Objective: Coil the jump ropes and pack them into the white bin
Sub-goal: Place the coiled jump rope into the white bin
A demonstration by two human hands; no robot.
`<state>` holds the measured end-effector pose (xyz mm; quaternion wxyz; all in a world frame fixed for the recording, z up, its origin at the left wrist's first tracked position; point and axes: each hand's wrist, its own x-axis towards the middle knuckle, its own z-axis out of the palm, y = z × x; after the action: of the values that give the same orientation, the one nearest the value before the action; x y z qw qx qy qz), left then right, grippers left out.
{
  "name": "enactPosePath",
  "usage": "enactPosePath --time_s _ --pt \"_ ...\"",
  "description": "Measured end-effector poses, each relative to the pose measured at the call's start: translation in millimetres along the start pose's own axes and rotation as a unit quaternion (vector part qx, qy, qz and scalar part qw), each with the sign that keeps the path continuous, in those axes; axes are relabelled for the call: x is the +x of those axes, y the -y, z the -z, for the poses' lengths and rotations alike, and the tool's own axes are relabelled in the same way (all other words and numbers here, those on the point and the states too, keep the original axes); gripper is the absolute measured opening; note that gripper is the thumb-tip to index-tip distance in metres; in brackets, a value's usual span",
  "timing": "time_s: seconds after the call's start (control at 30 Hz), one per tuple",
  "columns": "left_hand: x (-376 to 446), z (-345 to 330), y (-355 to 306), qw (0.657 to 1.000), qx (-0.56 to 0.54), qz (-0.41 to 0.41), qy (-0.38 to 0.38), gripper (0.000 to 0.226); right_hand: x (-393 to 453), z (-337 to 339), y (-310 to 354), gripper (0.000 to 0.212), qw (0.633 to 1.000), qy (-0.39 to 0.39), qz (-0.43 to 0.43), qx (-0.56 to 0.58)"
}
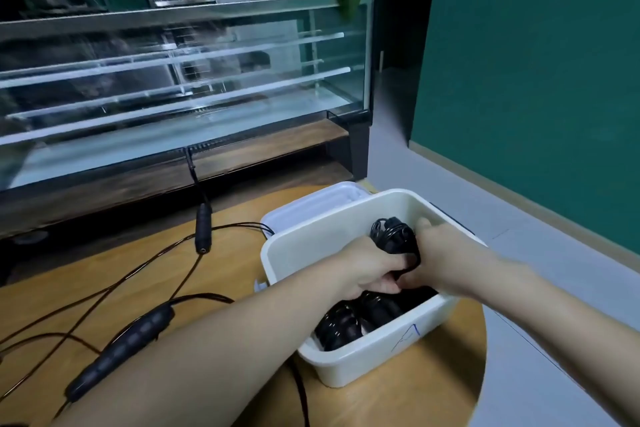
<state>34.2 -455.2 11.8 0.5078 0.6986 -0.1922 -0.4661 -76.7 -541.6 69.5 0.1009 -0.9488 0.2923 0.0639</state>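
- Right of centre in the frame, the white bin sits near the round right edge of the wooden table.
- Over the bin's middle, the left hand and the right hand meet, both with fingers curled round a coiled jump rope, a black bundle held above the rim.
- More coiled ropes lie in the bin's lower left end; its upper left half shows bare floor.
- A white lid lies touching the bin's far wall.
- Uncoiled ropes sprawl over the table at lower left, one handle near the far table edge.
- A glass display case fills the upper left.
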Motion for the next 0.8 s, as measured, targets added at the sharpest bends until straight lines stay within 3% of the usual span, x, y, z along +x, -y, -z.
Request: enactPosePath --time_s 0.17,0.27,0.4,0.47,0.57,0.67,0.73,0.8 --pt "8.9 -9.3 1.9 0.999 -0.044 -0.01 0.005 0.032 9.1 1.3 3.1 0.053 0.999 0.003 -0.009 -0.035" --pt "7.2 -11.4 0.4 0.999 0.015 -0.018 -0.028 0.031 11.4 -0.6 4.9 0.034 0.996 -0.007 -0.025 -0.085" --pt "-19.8 -9.2 -6.2 0.995 0.08 -0.025 -0.061 0.033 7.7 0.7 4.9 0.04 0.997 0.004 -0.035 -0.073" --pt "-49.0 -3.2 -9.8 0.988 0.096 -0.064 -0.1 0.031 -3.9 6.3 2.6 0.039 0.998 -0.028 -0.035 -0.031" --pt "-122.4 11.0 -5.6 0.972 0.046 -0.164 -0.16 0.017 -36.0 8.7 8.5 0.026 0.987 -0.159 0.016 0.025" --pt "-200.7 31.6 22.8 0.943 -0.015 -0.237 -0.232 0.019 -89.2 2.8 38.7 0.018 0.931 -0.288 0.142 0.171" --pt "-247.1 50.9 52.5 0.928 -0.034 -0.239 -0.284 0.02 -128.8 -5.1 72.2 0.013 0.893 -0.303 0.222 0.247" --pt "-279.6 69.3 82.2 0.924 -0.045 -0.209 -0.317 0.019 -156.1 -20.5 100.6 0.008 0.88 -0.275 0.27 0.277"
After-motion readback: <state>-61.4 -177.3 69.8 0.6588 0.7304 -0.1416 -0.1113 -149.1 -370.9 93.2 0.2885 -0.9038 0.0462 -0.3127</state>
